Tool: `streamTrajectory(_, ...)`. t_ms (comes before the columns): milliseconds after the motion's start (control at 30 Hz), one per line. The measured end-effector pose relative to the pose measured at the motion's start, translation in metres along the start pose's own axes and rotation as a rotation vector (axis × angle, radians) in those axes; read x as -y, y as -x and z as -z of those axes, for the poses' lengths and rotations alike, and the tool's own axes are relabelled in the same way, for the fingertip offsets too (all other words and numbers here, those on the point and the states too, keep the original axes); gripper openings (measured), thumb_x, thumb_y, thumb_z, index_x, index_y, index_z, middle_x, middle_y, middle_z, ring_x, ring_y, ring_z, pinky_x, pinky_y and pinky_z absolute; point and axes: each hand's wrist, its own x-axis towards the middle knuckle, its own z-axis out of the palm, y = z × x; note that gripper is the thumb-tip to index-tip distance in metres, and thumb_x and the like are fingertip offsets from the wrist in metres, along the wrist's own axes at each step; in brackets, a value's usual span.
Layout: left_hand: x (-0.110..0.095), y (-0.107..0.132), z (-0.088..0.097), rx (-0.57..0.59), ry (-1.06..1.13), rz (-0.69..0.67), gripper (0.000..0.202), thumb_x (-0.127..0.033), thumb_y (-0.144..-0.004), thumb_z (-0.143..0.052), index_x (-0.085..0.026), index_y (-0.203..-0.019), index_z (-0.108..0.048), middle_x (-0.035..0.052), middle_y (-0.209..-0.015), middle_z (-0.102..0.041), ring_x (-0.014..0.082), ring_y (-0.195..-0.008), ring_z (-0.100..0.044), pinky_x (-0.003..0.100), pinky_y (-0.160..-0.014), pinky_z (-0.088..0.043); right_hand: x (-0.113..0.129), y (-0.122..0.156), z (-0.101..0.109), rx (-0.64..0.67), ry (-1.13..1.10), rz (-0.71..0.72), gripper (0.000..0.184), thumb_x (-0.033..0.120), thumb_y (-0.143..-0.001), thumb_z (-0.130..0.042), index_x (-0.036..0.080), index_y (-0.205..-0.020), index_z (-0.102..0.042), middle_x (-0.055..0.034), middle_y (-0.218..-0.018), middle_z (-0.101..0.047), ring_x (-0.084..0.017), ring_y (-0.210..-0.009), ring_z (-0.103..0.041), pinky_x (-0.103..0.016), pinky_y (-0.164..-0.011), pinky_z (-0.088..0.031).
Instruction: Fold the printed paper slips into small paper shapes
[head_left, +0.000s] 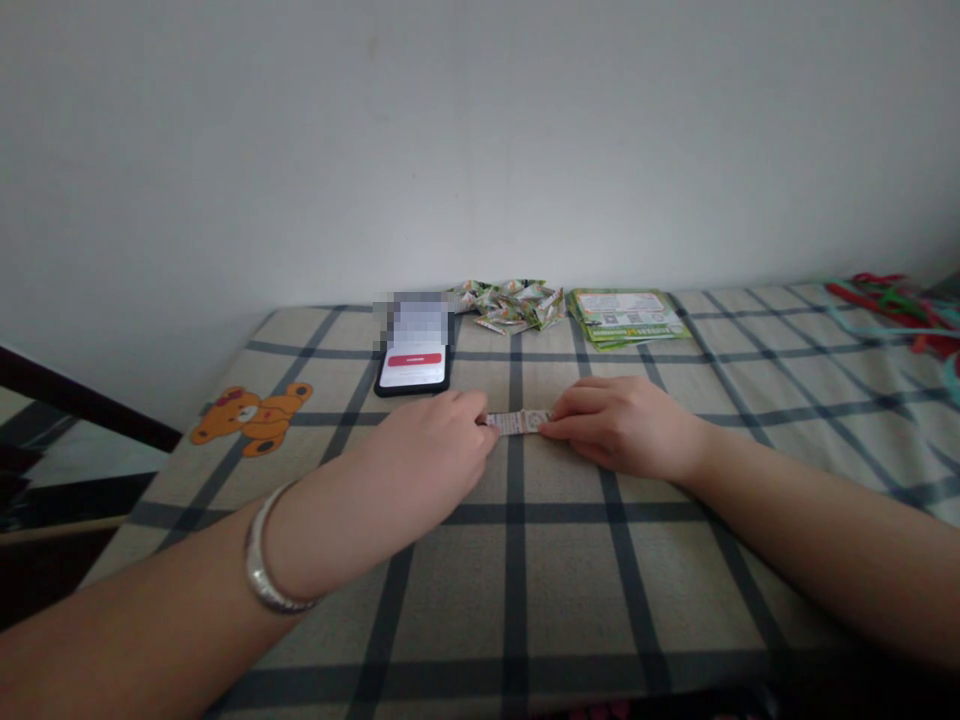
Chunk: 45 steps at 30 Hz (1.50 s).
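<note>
A narrow strip of folded printed paper [514, 423] lies low over the checked tablecloth, pale with small dark print. Its left end is pinched by my left hand [435, 445], with a silver bangle on that wrist. At the other end, the fingertips of my right hand [626, 428] close on the strip. The fingers cover both of its ends. Beyond my hands is a pile of green folded triangular packets [514, 308]. To their right rests a stack of flat green printed sheets [631, 318].
A phone [412, 376] with a lit screen lies behind my left hand. An orange bear figure [255, 420] is at the table's left side. Red and green items [892, 300] with a light-blue edge lie far right. A pale wall [480, 150] rises behind the table.
</note>
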Motion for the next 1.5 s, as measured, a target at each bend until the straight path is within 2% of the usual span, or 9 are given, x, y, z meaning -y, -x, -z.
streamTrajectory(100,-0.001,-0.001,0.001,0.018,-0.029,0.044,0.023,-0.015,-0.091,-0.046,-0.016,-0.095,-0.069,0.0088,-0.092,-0.064,0.0220,-0.082,-0.064,0.038,-0.073,-0.054,-0.003,0.002,-0.002,-0.002,-0.064,-0.038,0.022,0.020,-0.090,-0.053,0.021,-0.104,-0.070,-0.0041,-0.091,-0.069,-0.016,-0.082,-0.062,-0.028,-0.067,-0.046)
streamTrajectory(333,0.000,-0.007,0.007,-0.007,-0.070,0.047,0.020,-0.018,-0.091,-0.048,-0.016,-0.090,-0.068,0.0068,-0.083,-0.068,0.0245,-0.081,-0.066,0.041,-0.075,-0.053,-0.013,0.006,-0.003,-0.048,-0.249,-0.119,0.024,0.013,-0.084,-0.057,0.022,-0.099,-0.073,-0.0029,-0.096,-0.073,-0.015,-0.083,-0.066,-0.026,-0.073,-0.049)
streamTrajectory(533,0.000,-0.011,-0.004,-0.105,-0.064,0.107,0.021,-0.022,-0.093,-0.048,-0.016,-0.093,-0.068,0.0070,-0.085,-0.066,0.0235,-0.081,-0.064,0.037,-0.070,-0.052,-0.022,0.007,-0.007,-0.117,-0.395,-0.130,0.022,0.014,-0.084,-0.058,0.020,-0.098,-0.074,-0.0038,-0.095,-0.074,-0.014,-0.082,-0.067,-0.026,-0.074,-0.051)
streamTrajectory(767,-0.003,-0.016,-0.014,-0.145,-0.093,0.079,0.016,-0.022,-0.092,-0.051,-0.016,-0.090,-0.066,0.0074,-0.087,-0.061,0.0246,-0.084,-0.060,0.037,-0.069,-0.050,-0.013,0.003,-0.004,-0.082,-0.230,-0.130,0.020,0.018,-0.087,-0.055,0.019,-0.099,-0.071,-0.0058,-0.096,-0.071,-0.018,-0.088,-0.064,-0.031,-0.078,-0.049)
streamTrajectory(900,-0.004,-0.015,-0.014,-0.191,-0.076,0.075,0.012,-0.022,-0.090,-0.053,-0.015,-0.090,-0.063,0.0079,-0.090,-0.060,0.0244,-0.085,-0.059,0.037,-0.072,-0.050,-0.010,0.000,-0.003,-0.111,-0.181,-0.253,0.019,0.027,-0.090,-0.056,0.018,-0.098,-0.070,-0.0059,-0.093,-0.070,-0.019,-0.087,-0.062,-0.032,-0.078,-0.047)
streamTrajectory(1033,-0.003,-0.015,-0.014,-0.251,-0.036,0.094,0.010,-0.022,-0.087,-0.053,-0.014,-0.091,-0.059,0.0084,-0.090,-0.060,0.0235,-0.084,-0.058,0.036,-0.072,-0.049,-0.012,-0.001,-0.004,-0.133,-0.199,-0.333,0.021,0.032,-0.086,-0.064,0.018,-0.100,-0.070,-0.0062,-0.090,-0.069,-0.021,-0.087,-0.059,-0.033,-0.077,-0.045)
streamTrajectory(1200,-0.002,-0.017,-0.016,-0.275,0.070,0.101,0.010,-0.019,-0.085,-0.054,-0.014,-0.094,-0.056,0.0083,-0.091,-0.062,0.0229,-0.085,-0.059,0.036,-0.074,-0.049,-0.012,-0.002,-0.004,-0.126,-0.258,-0.313,0.017,0.030,-0.084,-0.066,0.018,-0.094,-0.071,-0.0060,-0.086,-0.068,-0.020,-0.086,-0.057,-0.033,-0.078,-0.043)
streamTrajectory(1367,0.000,-0.018,-0.019,-0.318,0.191,0.090,0.025,-0.024,-0.086,-0.060,-0.013,-0.108,-0.055,0.0088,-0.101,-0.064,0.0235,-0.096,-0.060,0.038,-0.085,-0.048,-0.009,-0.002,-0.002,-0.167,-0.246,-0.297,0.016,0.031,-0.085,-0.064,0.017,-0.089,-0.070,-0.0054,-0.085,-0.067,-0.019,-0.083,-0.057,-0.032,-0.075,-0.043)
streamTrajectory(1500,0.002,-0.019,-0.019,-0.278,0.184,0.056,0.021,-0.032,-0.088,-0.061,-0.015,-0.101,-0.061,0.0063,-0.095,-0.064,0.0227,-0.091,-0.059,0.036,-0.081,-0.048,-0.004,-0.002,0.000,-0.196,-0.164,-0.252,0.017,0.031,-0.087,-0.060,0.017,-0.089,-0.070,-0.0063,-0.086,-0.068,-0.020,-0.083,-0.057,-0.033,-0.076,-0.042)
